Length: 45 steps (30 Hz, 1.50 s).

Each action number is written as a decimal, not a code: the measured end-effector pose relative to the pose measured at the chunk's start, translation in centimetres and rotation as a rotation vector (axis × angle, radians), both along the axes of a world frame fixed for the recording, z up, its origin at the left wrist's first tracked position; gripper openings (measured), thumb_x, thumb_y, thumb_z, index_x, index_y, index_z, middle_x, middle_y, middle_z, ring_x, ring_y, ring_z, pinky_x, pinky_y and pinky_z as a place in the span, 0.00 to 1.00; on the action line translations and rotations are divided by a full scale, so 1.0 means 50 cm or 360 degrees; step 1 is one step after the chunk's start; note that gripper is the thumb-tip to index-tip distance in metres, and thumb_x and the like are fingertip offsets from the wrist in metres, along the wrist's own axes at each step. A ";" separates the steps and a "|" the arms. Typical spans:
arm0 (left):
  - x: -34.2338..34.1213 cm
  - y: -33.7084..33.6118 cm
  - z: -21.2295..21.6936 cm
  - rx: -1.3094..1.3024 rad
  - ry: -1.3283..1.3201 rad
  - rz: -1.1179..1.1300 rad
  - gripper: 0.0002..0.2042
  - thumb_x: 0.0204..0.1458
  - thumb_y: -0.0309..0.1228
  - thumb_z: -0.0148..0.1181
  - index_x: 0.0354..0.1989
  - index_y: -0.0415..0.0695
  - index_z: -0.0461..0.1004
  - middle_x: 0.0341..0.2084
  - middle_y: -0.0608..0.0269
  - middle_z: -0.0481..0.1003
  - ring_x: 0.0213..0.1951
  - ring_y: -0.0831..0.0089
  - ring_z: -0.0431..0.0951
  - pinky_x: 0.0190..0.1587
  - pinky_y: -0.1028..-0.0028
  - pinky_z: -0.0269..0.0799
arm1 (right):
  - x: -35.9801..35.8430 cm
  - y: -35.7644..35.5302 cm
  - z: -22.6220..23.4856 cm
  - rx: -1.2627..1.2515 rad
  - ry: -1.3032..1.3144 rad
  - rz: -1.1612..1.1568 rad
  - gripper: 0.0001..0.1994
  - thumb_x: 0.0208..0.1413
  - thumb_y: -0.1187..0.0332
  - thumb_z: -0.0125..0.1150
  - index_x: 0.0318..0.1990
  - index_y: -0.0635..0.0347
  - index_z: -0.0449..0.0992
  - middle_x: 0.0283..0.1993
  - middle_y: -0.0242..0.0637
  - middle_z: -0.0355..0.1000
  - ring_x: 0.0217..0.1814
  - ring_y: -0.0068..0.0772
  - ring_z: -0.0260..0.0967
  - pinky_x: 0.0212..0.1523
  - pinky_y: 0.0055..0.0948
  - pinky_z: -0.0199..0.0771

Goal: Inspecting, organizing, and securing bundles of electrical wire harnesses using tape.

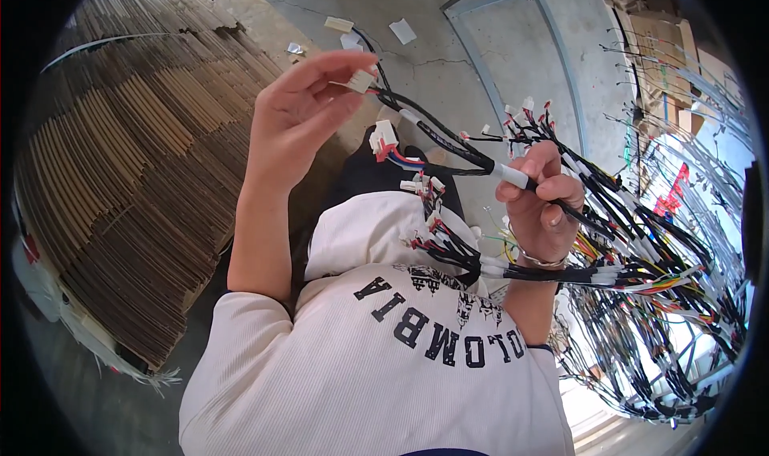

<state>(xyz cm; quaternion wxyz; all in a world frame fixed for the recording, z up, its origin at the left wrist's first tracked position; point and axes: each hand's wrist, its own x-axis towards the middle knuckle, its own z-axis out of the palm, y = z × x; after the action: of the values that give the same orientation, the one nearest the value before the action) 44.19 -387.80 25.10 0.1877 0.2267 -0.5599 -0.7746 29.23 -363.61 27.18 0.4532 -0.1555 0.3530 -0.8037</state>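
My right hand (pixel 545 192) grips a black wiring harness (pixel 448 170) by its trunk, beside a white wrapped label (pixel 510 176). From there the harness splits into branches running left. One branch ends in a white plug connector (pixel 361 81), which sits between the thumb and index finger of my left hand (pixel 308 108). Another branch, with red and blue wires, ends in a larger white connector (pixel 384 138) that hangs free below. Closer to my body, a second bundle of black cables (pixel 452 252) with small white connectors lies across my lap and shirt.
Flattened cardboard (pixel 136 168) is stacked high on the left, bound by a strap. Many harnesses (pixel 641 240) hang in a dense mass on the right. A grey metal frame (pixel 561 64) stands on the concrete floor beyond my hands, near scraps of paper (pixel 403 32).
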 end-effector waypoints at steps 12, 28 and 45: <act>0.000 0.004 0.024 0.1102 0.0301 -0.0144 0.11 0.59 0.33 0.49 0.31 0.36 0.69 0.17 0.68 0.64 0.19 0.82 0.59 0.23 0.81 0.53 | -0.004 0.003 0.001 -0.0082 -0.0037 0.0051 0.13 0.52 0.67 0.66 0.42 0.66 0.77 0.49 0.45 0.61 0.45 0.48 0.72 0.47 0.41 0.77; 0.007 -0.004 0.040 0.1963 0.0360 -0.0343 0.15 0.64 0.38 0.39 0.32 0.39 0.66 0.13 0.70 0.65 0.18 0.84 0.61 0.19 0.81 0.59 | -0.005 -0.002 0.000 -0.0104 -0.0010 0.0037 0.14 0.54 0.66 0.65 0.43 0.65 0.76 0.49 0.46 0.61 0.45 0.47 0.72 0.47 0.41 0.77; -0.041 0.032 0.012 0.0276 -0.0433 0.0733 0.08 0.59 0.31 0.51 0.36 0.39 0.71 0.29 0.62 0.75 0.26 0.83 0.69 0.27 0.85 0.61 | -0.036 0.016 -0.049 0.0526 -0.0476 0.0158 0.20 0.62 0.50 0.48 0.36 0.60 0.71 0.35 0.47 0.71 0.44 0.44 0.70 0.49 0.41 0.68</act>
<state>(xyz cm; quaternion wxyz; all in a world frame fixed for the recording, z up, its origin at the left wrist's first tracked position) 42.13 -386.19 25.69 0.2620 0.4650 -0.4453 -0.7189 27.43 -362.82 24.72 0.5588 0.0244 0.4006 -0.7257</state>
